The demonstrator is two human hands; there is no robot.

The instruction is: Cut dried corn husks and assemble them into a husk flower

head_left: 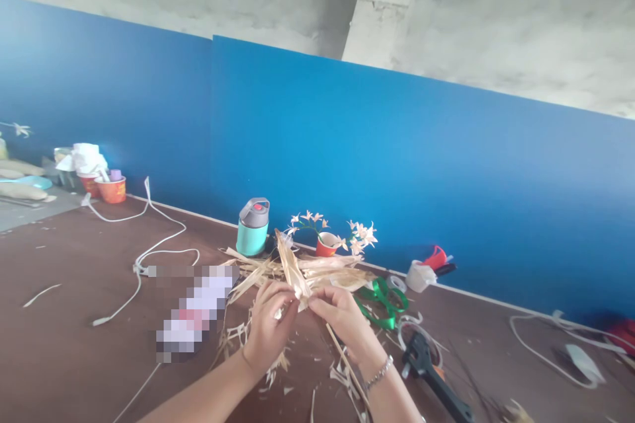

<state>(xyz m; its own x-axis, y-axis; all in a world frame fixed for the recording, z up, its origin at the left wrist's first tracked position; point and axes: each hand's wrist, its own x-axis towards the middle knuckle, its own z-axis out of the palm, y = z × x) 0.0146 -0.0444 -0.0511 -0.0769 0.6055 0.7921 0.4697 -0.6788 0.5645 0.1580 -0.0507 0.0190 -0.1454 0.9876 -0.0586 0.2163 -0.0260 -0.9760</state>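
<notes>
Both hands meet over the middle of the table around a dry, pale corn husk [291,263] that stands up between them. My left hand [272,320] pinches its lower end with curled fingers. From the other side my right hand [340,318], with a bracelet at the wrist, grips the same end between thumb and fingers. More dry husks [342,271] lie piled just behind the hands. Thin husk scraps [285,360] are scattered beneath them. Behind the pile, pale handmade flowers [363,234] on green stems lean out of a small red cup [326,246].
A teal bottle [253,231] stands behind the pile. Green ribbon [381,304], a tape roll [397,284] and a black clamp-like tool [431,370] lie right. A pixelated object [196,314] and white cables [143,254] lie left. A blue partition [397,165] bounds the table's back.
</notes>
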